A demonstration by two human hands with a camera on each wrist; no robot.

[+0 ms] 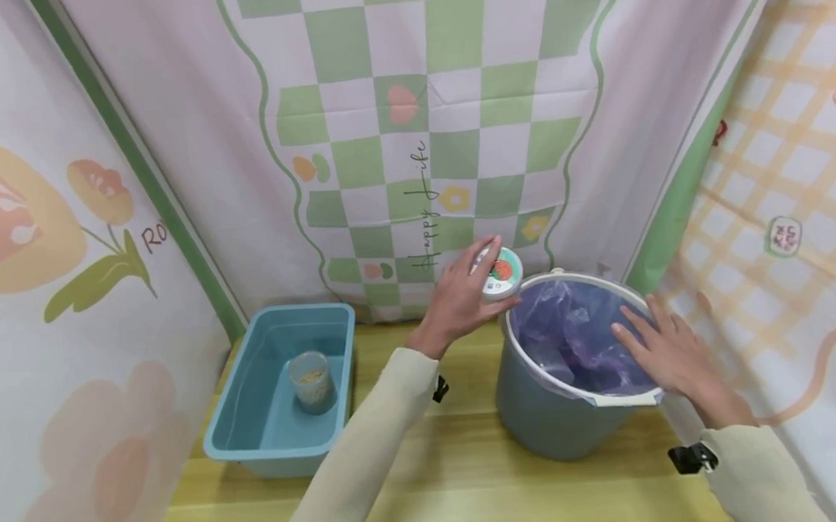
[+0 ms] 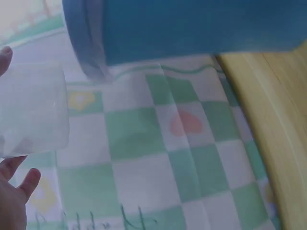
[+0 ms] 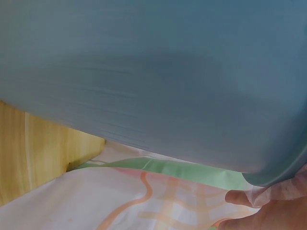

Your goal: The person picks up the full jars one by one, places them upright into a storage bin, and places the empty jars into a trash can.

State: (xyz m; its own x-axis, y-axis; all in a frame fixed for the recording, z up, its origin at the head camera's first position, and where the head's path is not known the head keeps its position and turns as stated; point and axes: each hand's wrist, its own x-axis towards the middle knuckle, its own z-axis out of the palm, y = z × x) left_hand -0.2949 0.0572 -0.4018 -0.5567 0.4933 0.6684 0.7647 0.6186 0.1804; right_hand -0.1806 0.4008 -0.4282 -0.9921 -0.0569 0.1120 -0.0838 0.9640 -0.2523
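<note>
My left hand [image 1: 456, 300] grips a translucent plastic cup [image 2: 36, 110] near the left rim of the trash bin. In the head view the cup's round end [image 1: 501, 271] faces up, printed green and white with an orange-red fruit. The grey-blue trash bin [image 1: 547, 423] is lined with a purple plastic bag [image 1: 568, 324]. My right hand [image 1: 674, 355] is at the bin's right rim, fingers spread over the bag's edge. In the right wrist view its fingers [image 3: 237, 197] show beside the rim; the bin's wall hides much else.
A blue plastic basin [image 1: 263, 400] stands on the wooden table [image 1: 448, 478] at the left. Inside it is a clear cup [image 1: 313, 382] with some grainy light-brown contents. Patterned cloth [image 1: 452, 73] hangs behind the table and along both sides.
</note>
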